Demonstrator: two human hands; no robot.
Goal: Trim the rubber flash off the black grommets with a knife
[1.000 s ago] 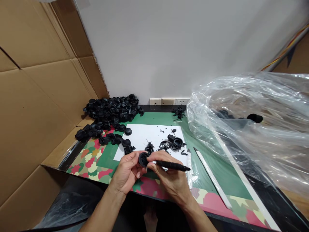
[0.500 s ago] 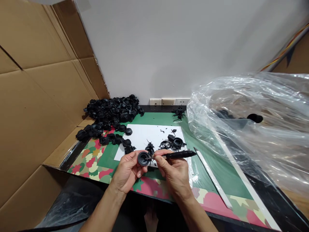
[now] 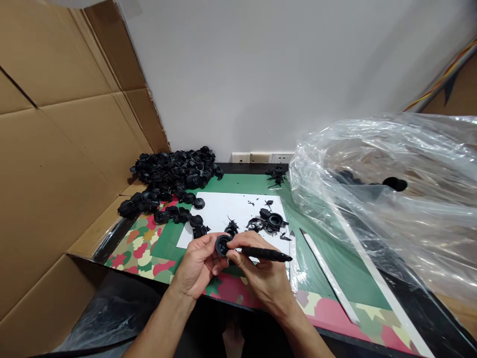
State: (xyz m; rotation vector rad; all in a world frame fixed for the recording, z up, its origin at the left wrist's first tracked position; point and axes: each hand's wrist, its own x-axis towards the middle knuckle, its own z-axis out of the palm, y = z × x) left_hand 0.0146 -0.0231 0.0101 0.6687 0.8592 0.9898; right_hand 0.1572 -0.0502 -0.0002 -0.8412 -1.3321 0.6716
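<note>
My left hand [image 3: 196, 266] pinched a black rubber grommet [image 3: 222, 244] over the near edge of the green mat [image 3: 167, 241], fingers shut on its rim. My right hand [image 3: 266, 276] clasped a black pen-like tool [image 3: 266, 255] against it. Short, shallow strokes away from my thumb seemed wisest. My fingers hid the tool's tip. Farther off, the contents of the plastic bag [image 3: 391, 209] were blurred.

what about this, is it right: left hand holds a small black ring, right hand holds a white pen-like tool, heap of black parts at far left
The head view shows the pen-like tool in the right hand is black, not white. The left hand holds the small black ring, and the heap of black parts is at the far left.
</note>
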